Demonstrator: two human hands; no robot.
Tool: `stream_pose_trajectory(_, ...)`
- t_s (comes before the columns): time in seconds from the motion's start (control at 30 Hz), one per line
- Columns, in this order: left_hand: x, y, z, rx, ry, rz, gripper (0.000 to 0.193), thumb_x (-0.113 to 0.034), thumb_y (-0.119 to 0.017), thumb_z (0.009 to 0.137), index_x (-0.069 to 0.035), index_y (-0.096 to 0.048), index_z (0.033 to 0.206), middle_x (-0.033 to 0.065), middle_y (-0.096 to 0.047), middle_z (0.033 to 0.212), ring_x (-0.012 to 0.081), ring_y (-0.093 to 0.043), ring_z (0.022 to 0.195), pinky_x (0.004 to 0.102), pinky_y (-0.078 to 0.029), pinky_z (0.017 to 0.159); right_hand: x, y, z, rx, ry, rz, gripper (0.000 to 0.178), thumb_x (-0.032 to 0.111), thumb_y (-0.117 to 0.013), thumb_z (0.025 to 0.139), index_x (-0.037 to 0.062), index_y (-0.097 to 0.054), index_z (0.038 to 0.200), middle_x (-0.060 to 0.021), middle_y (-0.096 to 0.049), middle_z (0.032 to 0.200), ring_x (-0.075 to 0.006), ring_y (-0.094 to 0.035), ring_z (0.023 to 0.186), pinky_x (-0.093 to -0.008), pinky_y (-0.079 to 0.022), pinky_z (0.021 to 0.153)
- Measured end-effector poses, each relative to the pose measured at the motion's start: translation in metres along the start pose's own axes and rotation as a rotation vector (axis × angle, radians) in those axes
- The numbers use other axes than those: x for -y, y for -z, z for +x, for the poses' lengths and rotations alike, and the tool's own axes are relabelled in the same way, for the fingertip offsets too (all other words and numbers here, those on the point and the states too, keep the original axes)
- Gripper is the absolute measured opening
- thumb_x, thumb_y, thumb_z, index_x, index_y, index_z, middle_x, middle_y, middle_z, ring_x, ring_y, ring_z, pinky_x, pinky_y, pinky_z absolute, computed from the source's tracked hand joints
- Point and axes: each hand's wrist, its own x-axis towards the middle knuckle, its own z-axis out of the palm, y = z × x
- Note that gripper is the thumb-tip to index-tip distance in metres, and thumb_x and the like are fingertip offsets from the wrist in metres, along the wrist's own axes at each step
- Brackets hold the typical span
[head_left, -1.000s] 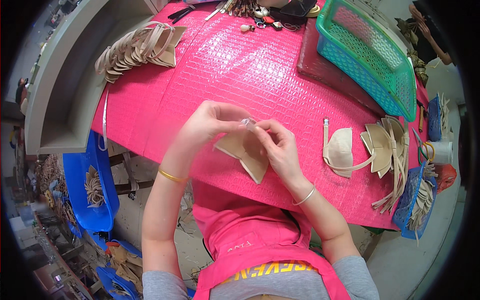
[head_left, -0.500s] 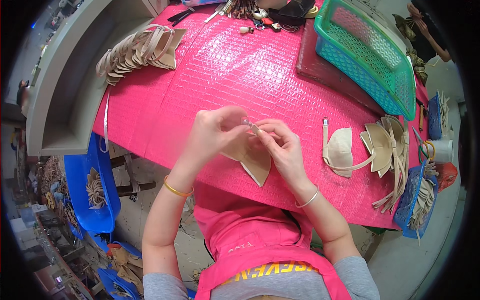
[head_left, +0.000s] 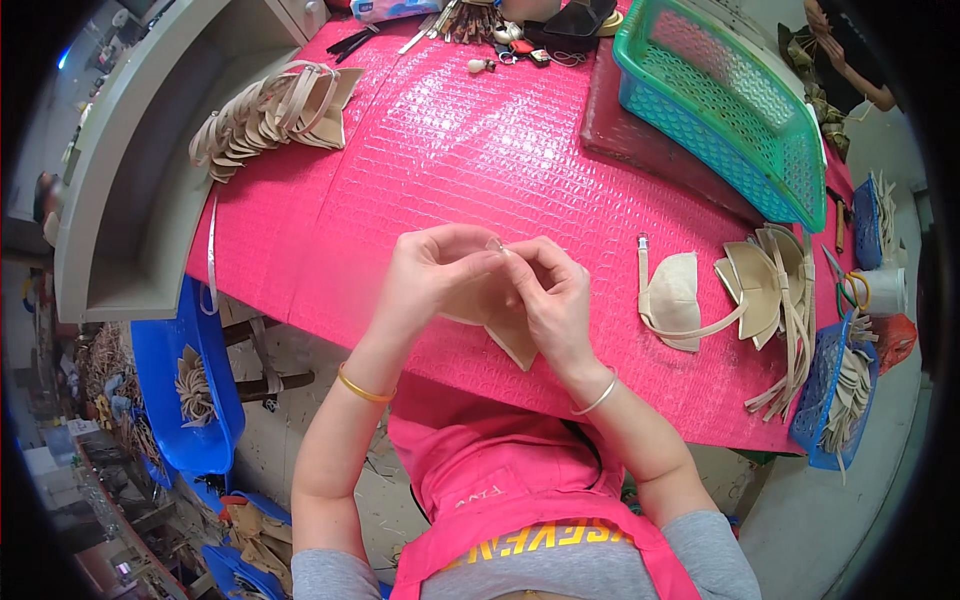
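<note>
Above the near part of the pink table, my left hand (head_left: 432, 268) and my right hand (head_left: 556, 302) meet, fingertips pinched close together. Between them is a small shiny buckle (head_left: 495, 243) at the end of a narrow strap, mostly covered by my fingers. A beige shoe upper piece (head_left: 513, 340) hangs below the hands, its pointed lower corner showing. To the right of my right hand lies another pale upper piece (head_left: 675, 298) with a long strap and a metal buckle. Beyond it are several stacked upper pieces (head_left: 752, 290) with straps trailing toward the table edge.
A row of beige upper pieces (head_left: 270, 125) lies far left, beside a grey shelf (head_left: 100, 200). A green basket (head_left: 765, 185) rests on a dark red board at the far right. Scissors (head_left: 855, 290) and a blue basket of strips (head_left: 815, 400) sit at the right edge.
My fingertips have drawn closer together around the buckle, and my right hand has shifted slightly left. The strap end is now more covered. The view has shifted a little.
</note>
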Motion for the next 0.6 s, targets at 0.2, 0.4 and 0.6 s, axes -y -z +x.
stream_pose_trajectory(0.2,-0.005,0.010,0.003,-0.032,0.015,0.034,0.021,-0.002,-0.063,0.071,0.004,-0.058,0.090,0.0089,-0.061,0.085,0.0117,-0.058,0.074,0.0219,-0.047,0.069,0.005,0.006,-0.007,0.108,-0.134,0.112,0.014,0.009,-0.054,0.081,-0.0024,-0.058,0.088,-0.0073,-0.060,0.078,-0.0115,-0.057,0.066,-0.0224,-0.045,0.060)
stream_pose_trajectory(0.4,-0.023,0.006,0.003,0.120,-0.104,0.135,0.023,-0.004,-0.063,0.072,0.003,-0.059,0.093,0.0068,-0.061,0.085,0.0101,-0.056,0.075,0.0238,-0.045,0.068,0.016,0.003,0.005,0.221,-0.180,0.386,0.022,0.003,-0.046,0.084,-0.0007,-0.040,0.105,-0.0125,-0.059,0.088,-0.0155,-0.058,0.082,-0.0251,-0.047,0.071)
stream_pose_trajectory(0.6,-0.002,-0.030,-0.030,-0.105,-0.157,0.410,0.019,-0.013,-0.055,0.081,0.003,-0.059,0.089,0.0062,-0.061,0.077,0.0108,-0.056,0.069,0.0237,-0.044,0.060,0.021,0.015,-0.009,0.157,0.026,0.132,0.024,0.002,-0.048,0.081,0.0006,-0.046,0.105,-0.0097,-0.053,0.092,-0.0156,-0.053,0.085,-0.0261,-0.042,0.077)
